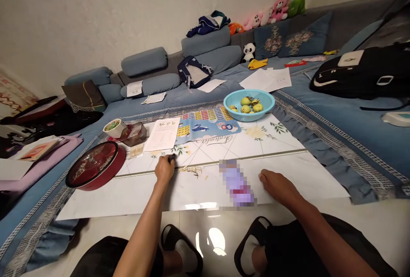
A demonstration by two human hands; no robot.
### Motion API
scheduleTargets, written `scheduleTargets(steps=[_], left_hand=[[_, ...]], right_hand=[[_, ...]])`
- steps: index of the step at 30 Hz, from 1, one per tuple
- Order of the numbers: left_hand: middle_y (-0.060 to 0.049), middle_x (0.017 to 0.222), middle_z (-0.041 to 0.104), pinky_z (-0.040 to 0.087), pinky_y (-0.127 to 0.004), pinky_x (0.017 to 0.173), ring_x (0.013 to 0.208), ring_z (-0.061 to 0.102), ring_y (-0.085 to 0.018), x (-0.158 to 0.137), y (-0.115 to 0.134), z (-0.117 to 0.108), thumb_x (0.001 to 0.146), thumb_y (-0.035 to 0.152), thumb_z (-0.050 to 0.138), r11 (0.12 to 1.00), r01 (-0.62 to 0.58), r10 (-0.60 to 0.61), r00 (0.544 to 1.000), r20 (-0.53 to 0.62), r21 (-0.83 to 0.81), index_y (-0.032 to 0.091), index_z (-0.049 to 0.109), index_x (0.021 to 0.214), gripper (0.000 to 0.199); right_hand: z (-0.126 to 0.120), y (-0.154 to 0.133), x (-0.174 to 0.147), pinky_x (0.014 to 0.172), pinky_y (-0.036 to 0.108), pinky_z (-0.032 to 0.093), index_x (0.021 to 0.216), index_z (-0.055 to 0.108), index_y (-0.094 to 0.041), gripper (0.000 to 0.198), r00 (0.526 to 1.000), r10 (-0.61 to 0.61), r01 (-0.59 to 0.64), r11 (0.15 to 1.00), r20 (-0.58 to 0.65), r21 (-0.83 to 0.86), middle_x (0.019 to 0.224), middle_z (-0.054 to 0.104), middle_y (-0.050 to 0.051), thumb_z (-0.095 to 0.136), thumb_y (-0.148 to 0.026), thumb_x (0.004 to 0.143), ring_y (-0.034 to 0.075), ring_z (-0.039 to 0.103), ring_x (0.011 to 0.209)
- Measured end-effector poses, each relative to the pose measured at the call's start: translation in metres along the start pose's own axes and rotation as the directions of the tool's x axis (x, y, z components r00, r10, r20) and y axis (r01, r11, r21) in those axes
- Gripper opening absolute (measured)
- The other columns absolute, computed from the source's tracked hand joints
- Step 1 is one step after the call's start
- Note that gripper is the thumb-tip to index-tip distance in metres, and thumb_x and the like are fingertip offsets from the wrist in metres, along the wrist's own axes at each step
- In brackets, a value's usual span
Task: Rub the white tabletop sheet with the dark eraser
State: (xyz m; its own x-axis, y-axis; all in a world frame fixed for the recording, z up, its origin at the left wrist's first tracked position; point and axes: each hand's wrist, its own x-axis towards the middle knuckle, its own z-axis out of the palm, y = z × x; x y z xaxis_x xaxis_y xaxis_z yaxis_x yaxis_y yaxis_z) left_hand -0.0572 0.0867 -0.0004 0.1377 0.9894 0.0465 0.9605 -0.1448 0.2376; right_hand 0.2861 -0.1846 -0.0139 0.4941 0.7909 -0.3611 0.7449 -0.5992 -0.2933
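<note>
My left hand (164,171) is closed on a small black object (172,157) above the white table (134,198); its kind is too small to make out. Just right of it lies a scattered pile of thin, pale yellowish bits (194,171). My right hand (278,185) rests closed at the right part of the table, with its fingers curled in; whether anything is inside is hidden. Between both hands lies a pixelated purple oblong thing (238,183).
A round red lidded box (118,167), a brown clear plastic container (136,135), a white pot (113,129) and paper sheets (162,134) stand at left. Behind are a blue printed mat (208,129) and a blue basket (233,114) of yellow-green fruit. A sofa (112,108) surrounds the table.
</note>
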Motion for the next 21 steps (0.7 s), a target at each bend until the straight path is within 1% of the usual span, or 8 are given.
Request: scheduleTargets(steps=[3, 6, 9, 11, 13, 16, 19, 21], left_hand=[[-0.012, 0.132, 0.068, 0.054, -0.036, 0.088, 0.110, 0.071, -0.029, -0.015, 0.025, 0.018, 0.101, 0.031, 0.054, 0.980, -0.185, 0.187, 0.982, 0.012, -0.066, 0.024, 0.071, 0.133, 0.037], [-0.011, 0.124, 0.072, 0.053, -0.034, 0.093, 0.112, 0.070, -0.028, -0.033, 0.019, 0.017, 0.101, 0.030, 0.055, 0.935, -0.295, 0.303, 0.953, 0.009, -0.199, 0.021, 0.073, 0.128, 0.034], [-0.010, 0.127, 0.071, 0.054, -0.036, 0.091, 0.114, 0.069, -0.030, -0.048, -0.014, 0.007, 0.103, 0.036, 0.055, 0.956, -0.215, 0.204, 0.976, -0.074, -0.199, 0.021, 0.071, 0.130, 0.035], [-0.012, 0.133, 0.068, 0.054, -0.036, 0.081, 0.112, 0.069, -0.031, -0.063, -0.032, 0.005, 0.105, 0.040, 0.052, 0.988, -0.104, 0.093, 0.991, -0.100, -0.113, 0.022, 0.069, 0.135, 0.038], [-0.012, 0.137, 0.065, 0.053, -0.034, 0.074, 0.114, 0.069, -0.031, -0.084, -0.037, 0.008, 0.106, 0.038, 0.050, 0.996, -0.083, 0.080, 0.992, -0.095, -0.031, 0.024, 0.066, 0.140, 0.039], [-0.010, 0.139, 0.063, 0.053, -0.032, 0.071, 0.115, 0.069, -0.028, -0.120, -0.029, 0.017, 0.107, 0.033, 0.050, 0.987, -0.149, 0.143, 0.985, -0.097, -0.060, 0.028, 0.063, 0.142, 0.038], [-0.008, 0.139, 0.063, 0.057, -0.033, 0.075, 0.114, 0.070, -0.026, -0.151, -0.019, 0.025, 0.107, 0.033, 0.050, 0.964, -0.198, 0.177, 0.976, -0.127, -0.177, 0.030, 0.062, 0.143, 0.037], [-0.008, 0.142, 0.061, 0.060, -0.033, 0.081, 0.122, 0.066, -0.027, -0.169, -0.009, 0.030, 0.105, 0.029, 0.053, 0.934, -0.293, 0.276, 0.955, -0.107, -0.204, 0.032, 0.061, 0.145, 0.040]], right_hand=[[-0.003, 0.000, 0.001, 0.072, 0.035, 0.038, 0.096, 0.059, -0.022, 0.033, 1.000, -0.024, 0.024, 1.000, -0.012, -0.007, 0.104, 0.075, 0.011, 0.031, -0.030, 0.112, 0.028, 0.069, 0.098], [0.005, -0.009, -0.013, 0.083, 0.037, 0.044, 0.107, 0.063, -0.019, 0.037, 0.996, 0.008, -0.003, 0.998, -0.087, 0.060, 0.110, 0.075, 0.014, 0.028, -0.031, 0.113, 0.029, 0.070, 0.105], [0.038, -0.033, -0.040, 0.100, 0.041, 0.047, 0.142, 0.055, -0.014, 0.046, 0.948, 0.082, -0.017, 0.978, -0.308, 0.207, 0.129, 0.071, 0.018, 0.040, -0.044, 0.110, 0.032, 0.066, 0.122], [0.068, -0.057, -0.057, 0.110, 0.047, 0.046, 0.162, 0.033, -0.010, 0.081, 0.877, 0.026, 0.085, 0.974, -0.479, 0.210, 0.149, 0.059, 0.024, 0.060, -0.055, 0.100, 0.038, 0.058, 0.135], [0.095, -0.079, -0.067, 0.116, 0.056, 0.041, 0.168, 0.019, -0.008, 0.101, 0.805, -0.002, 0.137, 0.974, -0.594, 0.183, 0.158, 0.049, 0.028, 0.067, -0.058, 0.095, 0.044, 0.049, 0.142], [0.114, -0.098, -0.066, 0.112, 0.064, 0.041, 0.170, 0.016, -0.011, 0.097, 0.745, 0.022, 0.131, 0.975, -0.667, 0.179, 0.151, 0.052, 0.029, 0.064, -0.051, 0.096, 0.048, 0.050, 0.135], [0.109, -0.090, -0.056, 0.104, 0.061, 0.047, 0.170, 0.021, -0.014, 0.088, 0.759, 0.013, 0.138, 0.974, -0.651, 0.180, 0.136, 0.060, 0.025, 0.061, -0.040, 0.096, 0.044, 0.057, 0.120], [0.096, -0.070, -0.047, 0.101, 0.057, 0.049, 0.168, 0.024, -0.009, 0.088, 0.782, 0.006, 0.090, 0.988, -0.623, 0.122, 0.129, 0.062, 0.024, 0.061, -0.038, 0.094, 0.041, 0.058, 0.114]])
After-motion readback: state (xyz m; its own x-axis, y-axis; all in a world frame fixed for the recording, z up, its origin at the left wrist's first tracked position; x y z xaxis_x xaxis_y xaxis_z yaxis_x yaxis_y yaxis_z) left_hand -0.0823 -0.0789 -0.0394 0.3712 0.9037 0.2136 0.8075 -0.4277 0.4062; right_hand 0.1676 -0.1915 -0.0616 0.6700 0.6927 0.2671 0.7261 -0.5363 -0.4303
